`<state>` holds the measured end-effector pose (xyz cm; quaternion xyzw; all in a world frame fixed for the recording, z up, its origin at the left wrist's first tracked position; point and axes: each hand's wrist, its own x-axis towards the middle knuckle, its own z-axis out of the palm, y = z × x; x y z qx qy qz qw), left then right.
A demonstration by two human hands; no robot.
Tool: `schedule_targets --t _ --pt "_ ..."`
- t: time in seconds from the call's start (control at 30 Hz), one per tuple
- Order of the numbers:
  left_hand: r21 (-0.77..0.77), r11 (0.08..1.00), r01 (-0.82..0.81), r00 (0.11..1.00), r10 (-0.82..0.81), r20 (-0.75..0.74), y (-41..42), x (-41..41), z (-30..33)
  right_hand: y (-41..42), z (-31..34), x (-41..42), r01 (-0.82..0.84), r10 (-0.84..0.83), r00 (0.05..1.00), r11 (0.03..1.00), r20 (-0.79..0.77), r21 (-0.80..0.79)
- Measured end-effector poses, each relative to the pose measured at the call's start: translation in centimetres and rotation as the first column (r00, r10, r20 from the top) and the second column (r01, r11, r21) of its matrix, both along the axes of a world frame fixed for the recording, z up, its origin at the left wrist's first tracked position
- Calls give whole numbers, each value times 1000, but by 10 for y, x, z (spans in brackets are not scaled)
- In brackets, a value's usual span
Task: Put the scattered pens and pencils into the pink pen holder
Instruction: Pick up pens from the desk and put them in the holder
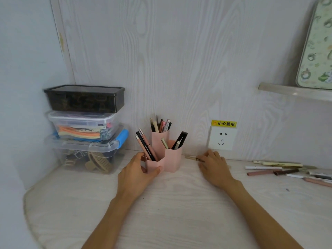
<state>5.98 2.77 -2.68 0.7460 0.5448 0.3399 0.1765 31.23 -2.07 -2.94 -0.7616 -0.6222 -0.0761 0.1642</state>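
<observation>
The pink pen holder (173, 159) has three hexagonal cups of different heights and stands near the back wall with several pens in each cup. My left hand (139, 172) grips the lowest front cup. My right hand (214, 167) lies palm down on the desk to the holder's right, its fingers over a thin gold pencil (191, 158) that lies along the wall; whether it is gripped I cannot tell. Several scattered pens (273, 168) lie on the desk at the far right.
Three stacked plastic boxes (86, 130) stand in the back left corner, close to the holder. A wall socket (221, 138) sits just above the desk behind my right hand. A shelf (294, 91) with a patterned board juts out at upper right.
</observation>
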Motion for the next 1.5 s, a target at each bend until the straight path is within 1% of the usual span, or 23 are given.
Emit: schedule_targets --t 0.13,0.17,0.2,0.23,0.27,0.3,0.37,0.43,0.5,0.53,0.6,0.63,0.73,0.77,0.83,0.87,0.93,1.03,1.1,1.23,1.33,1.5 --pt "2 1000 -12 1000 13 -11 0 0 -1 -6 17 -3 18 -17 997 1000 -79 12" --pt "0 1000 -13 1000 13 -14 0 1 -1 -9 25 -5 26 -20 992 999 -121 47" --pt "-5 1000 -13 1000 13 -18 1 1 -1 -11 35 -9 39 -19 986 992 -168 118" --pt "-10 1000 -14 1000 14 -21 1 2 -1 -14 46 -14 57 -7 976 973 -217 225" --pt "-15 1000 -15 1000 15 -20 1 2 -1 -16 60 -20 74 28 961 931 -273 356" --pt "-19 1000 -16 1000 16 -18 1 2 0 -17 75 -29 79 103 936 870 -336 486" --pt "-13 1000 -15 1000 15 -10 0 2 0 -18 105 -50 47 341 840 729 -423 683" --pt "1 1000 -14 1000 14 2 -1 1 1 -16 132 -71 1 541 734 604 -411 797" --pt "6 1000 -10 1000 10 20 -2 -1 1 -7 147 -90 -40 630 684 534 -366 845" --pt "5 1000 -7 1000 7 23 -2 -1 1 0 150 -98 -53 641 681 526 -355 849" --pt "-6 1000 -6 1000 6 24 -2 -1 2 15 148 -110 -73 620 706 543 -341 836" --pt "-17 1000 -7 1000 7 25 -3 0 2 22 143 -112 -87 597 726 572 -341 815" --pt "-15 1000 -4 999 4 40 -2 -1 2 36 119 -113 -160 498 801 711 -331 685" --pt "-12 1000 -3 999 3 48 -2 -2 2 39 109 -110 -190 445 855 748 -267 636" --pt "-18 1000 3 998 -2 64 -2 -2 2 43 91 -105 -223 305 950 811 -67 542" --pt "-21 1000 5 998 -3 67 -2 -3 3 45 84 -102 -222 254 967 831 7 510" --pt "-20 1000 8 998 -7 69 -3 -3 4 45 79 -96 -219 217 974 847 62 485" --pt "-29 999 40 997 -37 69 -6 -2 6 40 82 -91 -245 239 968 863 70 441" --pt "-32 997 71 997 -70 37 -9 -3 8 31 83 -86 -278 289 957 861 40 425" --pt "-6 995 104 994 -105 -40 -14 0 12 -4 70 -57 -297 347 938 834 -23 464" --pt "-4 996 91 994 -91 -63 -17 2 14 -35 53 -25 -232 294 953 856 -66 462" --pt "-9 999 42 997 -42 -72 -24 24 11 -76 26 42 -87 131 988 908 -82 411"
